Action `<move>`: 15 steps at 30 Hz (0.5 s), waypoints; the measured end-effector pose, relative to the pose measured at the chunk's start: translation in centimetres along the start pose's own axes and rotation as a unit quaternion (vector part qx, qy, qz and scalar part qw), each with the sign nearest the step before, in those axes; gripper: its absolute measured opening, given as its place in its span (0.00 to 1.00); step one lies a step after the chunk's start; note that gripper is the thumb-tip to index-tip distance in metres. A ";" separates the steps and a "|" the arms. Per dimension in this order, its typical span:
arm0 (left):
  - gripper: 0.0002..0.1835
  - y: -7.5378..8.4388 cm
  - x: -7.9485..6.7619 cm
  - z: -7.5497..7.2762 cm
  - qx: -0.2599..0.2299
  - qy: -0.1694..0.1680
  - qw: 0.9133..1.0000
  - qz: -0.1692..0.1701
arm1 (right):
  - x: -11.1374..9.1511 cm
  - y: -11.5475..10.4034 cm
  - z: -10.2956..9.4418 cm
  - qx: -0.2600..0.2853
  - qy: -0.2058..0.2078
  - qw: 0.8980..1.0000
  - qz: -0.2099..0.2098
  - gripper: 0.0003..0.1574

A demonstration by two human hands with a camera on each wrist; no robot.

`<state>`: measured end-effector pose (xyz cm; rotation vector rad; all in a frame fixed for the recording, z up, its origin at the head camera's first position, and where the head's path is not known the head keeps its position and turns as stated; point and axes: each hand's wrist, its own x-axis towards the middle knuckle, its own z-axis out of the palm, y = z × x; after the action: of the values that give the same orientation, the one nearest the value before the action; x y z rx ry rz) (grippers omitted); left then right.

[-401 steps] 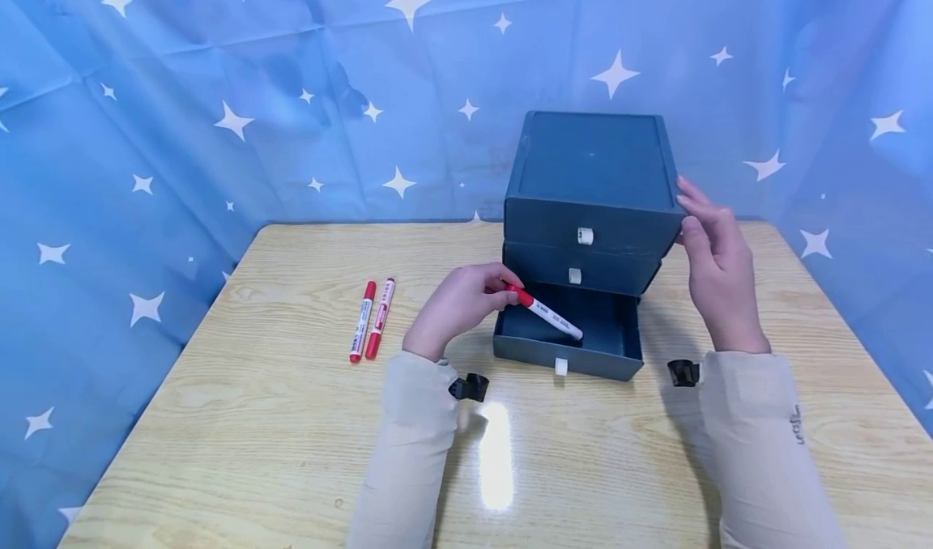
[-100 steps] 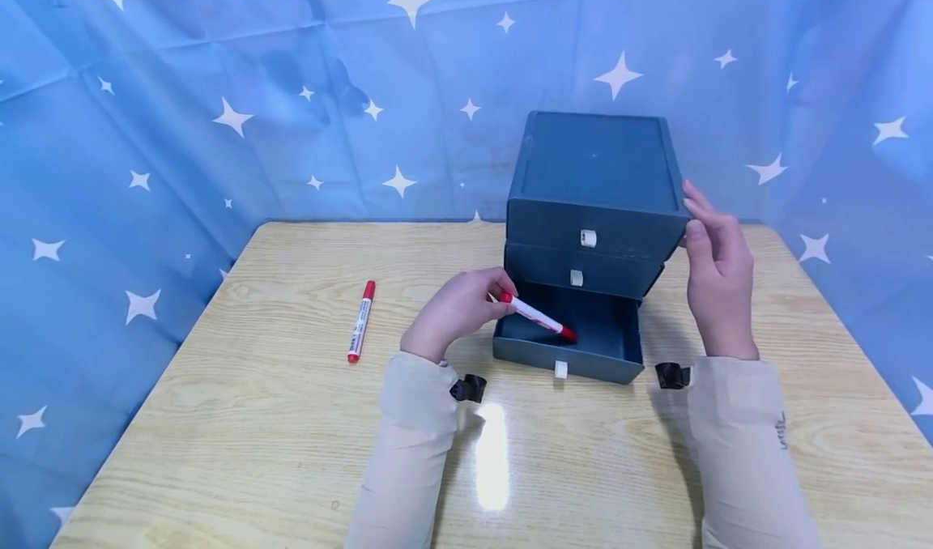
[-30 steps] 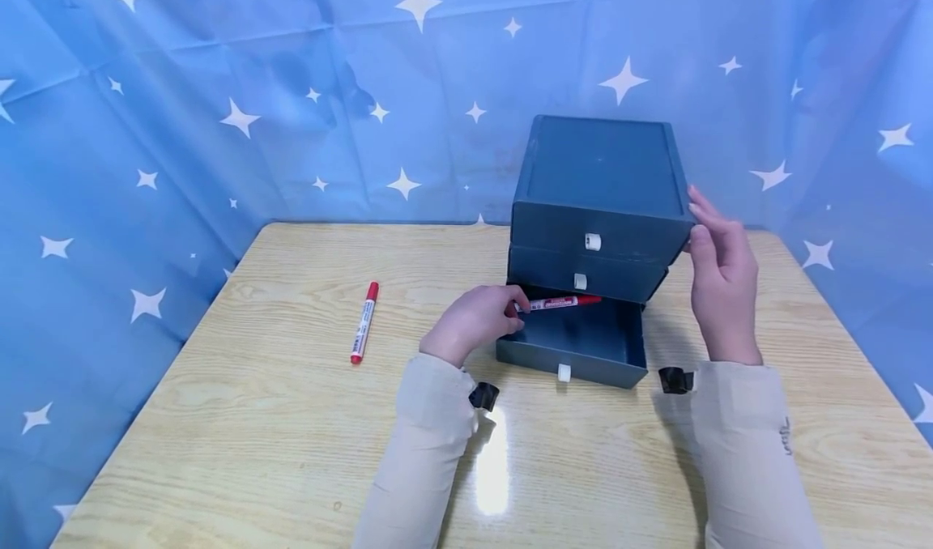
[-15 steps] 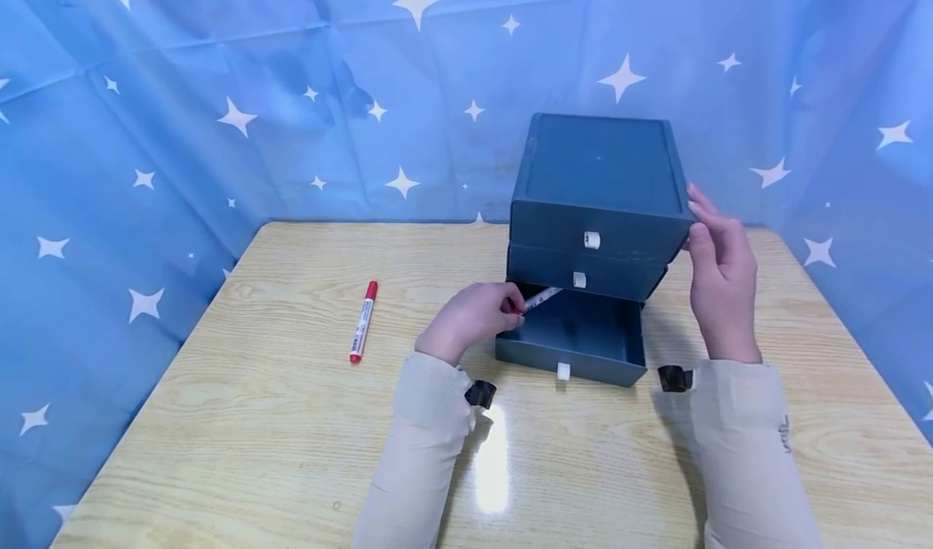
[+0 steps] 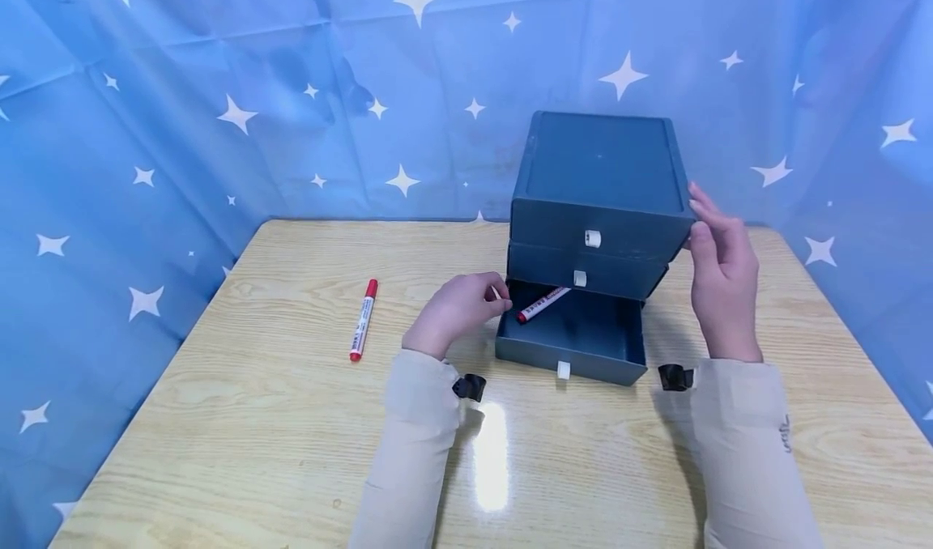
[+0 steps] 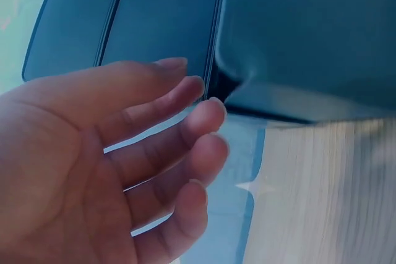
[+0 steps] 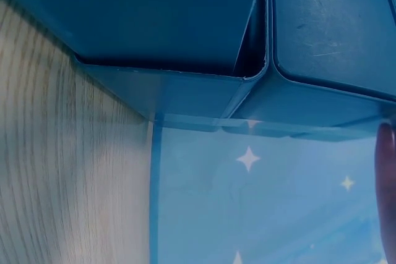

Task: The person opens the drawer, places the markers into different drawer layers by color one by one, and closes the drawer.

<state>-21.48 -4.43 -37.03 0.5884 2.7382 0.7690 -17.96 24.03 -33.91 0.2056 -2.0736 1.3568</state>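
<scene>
A dark blue drawer unit (image 5: pixel 601 164) stands at the back right, its bottom drawer (image 5: pixel 576 357) pulled out. Inside that drawer a red-and-white marker (image 5: pixel 543 304) lies slanted, its far end hidden under the drawer above. My left hand (image 5: pixel 461 310) is at the drawer's left side, fingers loosely bent and holding nothing; the left wrist view shows its bare palm and separate fingertips (image 6: pixel 209 153). With its fingers along the right side near the top front corner, my right hand (image 5: pixel 723 282) rests on the unit. Another red-and-white marker (image 5: pixel 363 322) lies on the table to the left.
The wooden table (image 5: pixel 240 419) reaches up to a blue curtain (image 5: pixel 408 63) with white stars behind it. The upper drawers are pushed in, each with a small white pull tab (image 5: pixel 593 239).
Over the last seconds the left hand put a marker into the bottom drawer, let go and drew back left. Earlier, two markers lay on the table; one lies there now. The right hand stayed put.
</scene>
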 end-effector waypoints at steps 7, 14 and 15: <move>0.07 -1.4 0.0 -0.5 -0.015 0.053 0.998 -0.015 | 0.1 -0.1 0.0 0.007 0.001 1.000 -0.004 0.18; 0.09 -2.7 -0.2 -0.7 -0.047 0.108 0.992 -0.043 | 0.1 0.0 -0.1 0.003 -0.002 1.000 -0.003 0.18; 0.10 -2.9 -0.2 -0.8 -0.051 0.114 0.991 -0.048 | 0.1 0.0 -0.1 0.002 -0.003 1.000 -0.003 0.18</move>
<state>-22.49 -7.14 -37.93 0.3640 2.8837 1.0028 -18.01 24.11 -33.86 0.2163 -2.0733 1.3588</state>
